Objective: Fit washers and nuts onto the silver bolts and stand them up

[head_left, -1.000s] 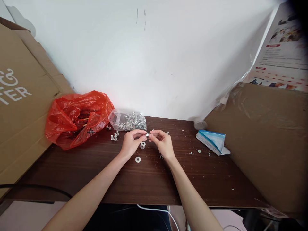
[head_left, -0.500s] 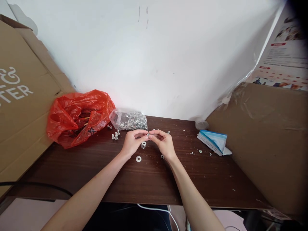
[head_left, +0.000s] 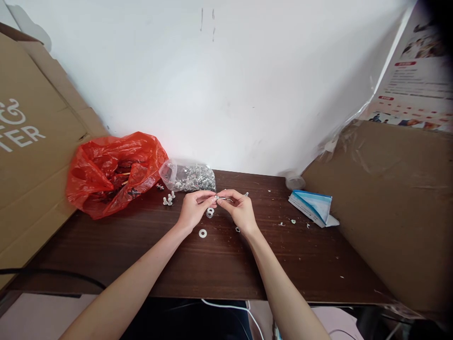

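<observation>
My left hand [head_left: 194, 208] and my right hand [head_left: 239, 208] meet above the middle of the table, fingertips nearly touching. Between them is a small metal bolt [head_left: 223, 198], its thin shank lying along my right thumb and fingers. My left thumb and fingers pinch its other end; whether a nut or washer sits there is hidden by the fingertips. Just below the hands lie overlapping flat washers [head_left: 210, 213], and closer to me a single washer [head_left: 203, 233]. A nut [head_left: 238, 229] rests beside my right wrist.
Several bolts [head_left: 170, 200] stand left of my hands. Behind is a clear bag of hardware [head_left: 198, 177], with a red plastic bag [head_left: 81, 174] farther left. Small metal bits [head_left: 293, 221] and a blue-white packet [head_left: 313, 207] lie to the right. Cardboard [head_left: 382, 198] flanks the table.
More of the bolt's shank shows along my right fingers. Both hands stay together in nearly the same place, and the whole view has shifted slightly.
</observation>
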A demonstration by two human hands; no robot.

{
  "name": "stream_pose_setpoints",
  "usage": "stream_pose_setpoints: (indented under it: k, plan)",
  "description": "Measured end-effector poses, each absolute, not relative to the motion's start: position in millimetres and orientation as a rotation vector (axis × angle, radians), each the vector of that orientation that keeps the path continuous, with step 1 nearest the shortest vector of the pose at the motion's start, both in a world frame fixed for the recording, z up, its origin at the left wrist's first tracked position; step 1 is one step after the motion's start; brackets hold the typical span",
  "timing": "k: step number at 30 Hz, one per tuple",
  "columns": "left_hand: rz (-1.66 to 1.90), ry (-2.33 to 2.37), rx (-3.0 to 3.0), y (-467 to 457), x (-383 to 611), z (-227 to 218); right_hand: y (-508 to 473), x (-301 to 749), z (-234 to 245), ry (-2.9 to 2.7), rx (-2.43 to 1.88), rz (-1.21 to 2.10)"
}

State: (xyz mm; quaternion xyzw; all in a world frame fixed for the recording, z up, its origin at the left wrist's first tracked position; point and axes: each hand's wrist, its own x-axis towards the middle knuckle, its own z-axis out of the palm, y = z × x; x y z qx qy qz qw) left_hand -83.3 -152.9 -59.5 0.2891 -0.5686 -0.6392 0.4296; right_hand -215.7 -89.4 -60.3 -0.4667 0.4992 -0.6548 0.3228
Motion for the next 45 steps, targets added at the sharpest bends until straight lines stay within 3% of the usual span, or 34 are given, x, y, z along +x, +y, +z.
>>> stream_pose_setpoints:
  k: [13, 28, 33, 38, 45]
  plan:
    - [-1.603, -1.408, 0.620, -148, -84, -53, -90, -216, -62, 1.338, -1.233, -1.695]
    - [-1.446, -1.481, 0.692, -150, -83, -56, -90, -216, -58, 1.101, -0.808, -1.735]
    - [-1.279, -1.691, 0.774, -153, -82, -61, -88, -221, -60, 1.385, -0.989, -1.770]
    - [-0.891, -1.909, 0.838, -156, -80, -66, -83, -230, -58, 1.908, -1.385, -1.691]
    - [-0.823, -2.066, 0.856, -154, -78, -66, -81, -244, -58, 2.086, -1.244, -1.850]
